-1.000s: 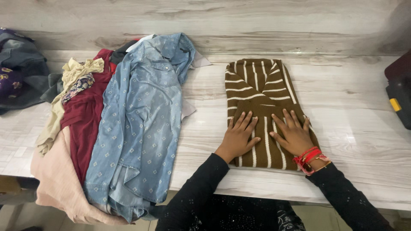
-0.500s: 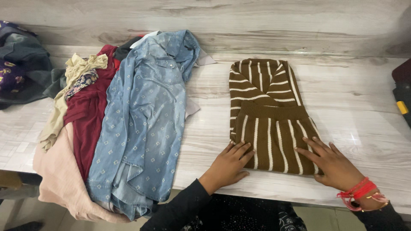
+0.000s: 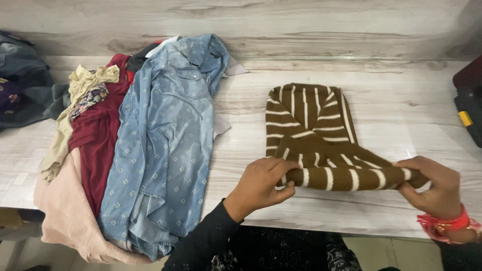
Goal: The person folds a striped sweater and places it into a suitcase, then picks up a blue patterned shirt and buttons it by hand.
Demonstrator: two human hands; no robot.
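Head view, single entry.

Item: brown sweater with white stripes (image 3: 311, 135), knitted, partly folded, lying on the pale wood-grain table (image 3: 401, 100) right of centre. We have its near edge lifted off the surface and rolled into a thick band; the far part lies flat.

Left hand (image 3: 263, 183): fingers curled around the left end of the lifted edge, thumb below, pinching the knit.

Right hand (image 3: 434, 185): fingers closed over the right end of the same edge, gripping it; red bangles (image 3: 444, 226) at the wrist.

Handling, as we judge it: soft and limp, with no stiffness of its own; the band sags a little between our two grips. Light to moderate in weight, not fragile, and the ribbed knit should not slip. Best taken at the two outer corners of the fold, as now, so that the layers stay together; one grip in the middle would let the ends droop.

Nearby: blue denim shirt (image 3: 168, 135) spread over a heap on the left, with a maroon garment (image 3: 98, 145), a pale pink one (image 3: 63, 211) and a cream one (image 3: 75, 110). Dark clothes (image 3: 20, 85) at far left.
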